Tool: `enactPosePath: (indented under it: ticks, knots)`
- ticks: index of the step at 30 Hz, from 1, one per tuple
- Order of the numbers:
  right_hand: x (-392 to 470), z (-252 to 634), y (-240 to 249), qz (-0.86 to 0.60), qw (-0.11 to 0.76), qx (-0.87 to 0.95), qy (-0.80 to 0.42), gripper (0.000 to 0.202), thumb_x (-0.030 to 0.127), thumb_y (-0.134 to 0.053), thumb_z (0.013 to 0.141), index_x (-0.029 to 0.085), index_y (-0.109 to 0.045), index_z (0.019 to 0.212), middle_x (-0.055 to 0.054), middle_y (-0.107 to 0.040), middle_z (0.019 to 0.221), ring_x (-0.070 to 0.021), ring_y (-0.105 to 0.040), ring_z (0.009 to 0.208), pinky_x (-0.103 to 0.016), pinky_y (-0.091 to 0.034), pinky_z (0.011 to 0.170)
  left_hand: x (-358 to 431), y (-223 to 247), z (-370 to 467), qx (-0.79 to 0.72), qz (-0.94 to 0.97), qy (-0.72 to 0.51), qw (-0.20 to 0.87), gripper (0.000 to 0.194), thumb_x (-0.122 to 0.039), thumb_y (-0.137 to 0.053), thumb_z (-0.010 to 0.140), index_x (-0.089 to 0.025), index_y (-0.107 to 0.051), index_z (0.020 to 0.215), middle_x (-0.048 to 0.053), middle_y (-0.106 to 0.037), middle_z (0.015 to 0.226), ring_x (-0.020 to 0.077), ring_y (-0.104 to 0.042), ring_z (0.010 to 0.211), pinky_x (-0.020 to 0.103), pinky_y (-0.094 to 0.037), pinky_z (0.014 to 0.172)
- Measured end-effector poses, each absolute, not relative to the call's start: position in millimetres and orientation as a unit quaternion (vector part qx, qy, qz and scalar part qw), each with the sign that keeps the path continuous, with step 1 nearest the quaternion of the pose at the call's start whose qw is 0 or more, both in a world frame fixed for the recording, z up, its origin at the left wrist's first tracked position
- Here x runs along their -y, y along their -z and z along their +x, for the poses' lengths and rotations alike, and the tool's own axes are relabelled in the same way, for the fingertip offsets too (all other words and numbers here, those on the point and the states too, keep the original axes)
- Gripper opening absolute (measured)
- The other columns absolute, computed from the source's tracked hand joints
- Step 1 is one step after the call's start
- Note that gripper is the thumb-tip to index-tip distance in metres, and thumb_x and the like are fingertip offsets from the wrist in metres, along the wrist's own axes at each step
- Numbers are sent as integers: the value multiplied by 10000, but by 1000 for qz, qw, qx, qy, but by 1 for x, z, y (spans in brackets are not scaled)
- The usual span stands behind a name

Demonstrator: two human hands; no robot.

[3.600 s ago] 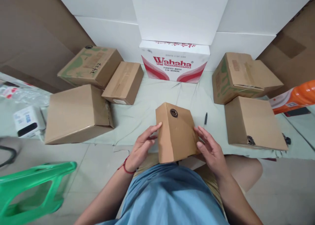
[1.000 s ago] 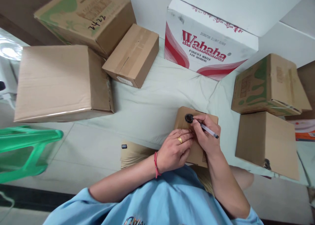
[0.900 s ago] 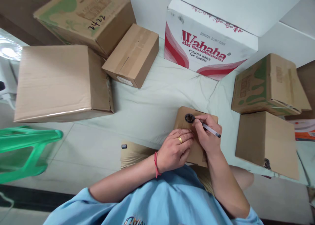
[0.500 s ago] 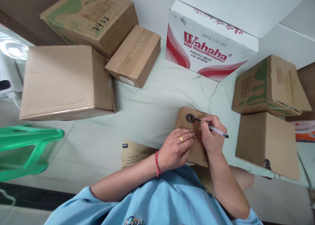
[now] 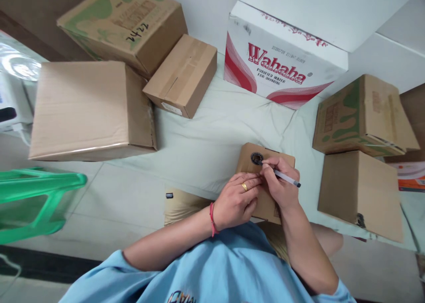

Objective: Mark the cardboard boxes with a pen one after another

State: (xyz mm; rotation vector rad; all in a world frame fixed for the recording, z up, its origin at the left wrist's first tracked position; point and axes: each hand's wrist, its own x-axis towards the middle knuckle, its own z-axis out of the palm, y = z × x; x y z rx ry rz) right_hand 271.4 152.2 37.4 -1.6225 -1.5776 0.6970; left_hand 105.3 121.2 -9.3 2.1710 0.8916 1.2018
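Note:
A small brown cardboard box lies in front of me at the table's near edge, partly under both hands. Near its far end is a dark round ring mark. My right hand grips a pen with a pale barrel and a dark end; its tip, mostly behind my fingers, is at the lower right of the ring. Flat across the box rests my left hand, fingers stretched out and together, wearing a gold ring, its fingertips close to the right hand.
Several cartons stand around: a large plain box, a narrow taped box and a green-printed box at left, a white-and-red Wahaha carton behind, more boxes at right. A green plastic stool is at lower left.
My right hand and the pen have shifted slightly left, closer to the left fingertips, with the pen still by the ring mark. My left hand and the small box stay put.

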Motion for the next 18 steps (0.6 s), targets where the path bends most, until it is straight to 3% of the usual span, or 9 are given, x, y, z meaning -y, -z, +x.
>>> enactPosePath:
  ticks: [4, 10, 15, 18]
  knots:
    - [-155, 272, -40, -626, 350, 641, -273, 151, 356, -650, 968, 238, -744, 952, -2, -794, 769, -168, -729, 654, -288, -570, 673, -120, 10, 105, -331, 797, -441, 245, 367, -90, -580, 967, -199, -738, 1279, 108, -823, 1290, 252, -734, 1283, 435, -567, 1121]
    - [-153, 273, -37, -644, 372, 625, -237, 123, 274, -638, 899, 243, -694, 794, 43, -677, 616, -141, -598, 530, -268, -494, 573, -120, 12, 105, -335, 807, -423, 241, 322, -109, -568, 978, -201, -744, 1231, 117, -824, 1277, 258, -741, 1267, 455, -582, 1105]
    - [-147, 287, -33, -670, 504, 524, -148, 221, 401, -640, 1008, 208, -738, 1053, -19, -763, 802, -193, -721, 725, -315, -569, 724, -120, 12, 105, -333, 807, -428, 232, 287, -112, -594, 981, -199, -725, 1221, 119, -836, 1229, 268, -761, 1226, 465, -611, 1044]
    - [-144, 316, -24, -699, 475, 531, -61, 302, 444, -622, 1040, 194, -739, 1162, -78, -802, 960, -229, -757, 872, -367, -586, 857, -120, 12, 107, -336, 803, -439, 221, 261, -105, -619, 977, -199, -719, 1198, 114, -840, 1214, 273, -773, 1194, 469, -621, 1014]
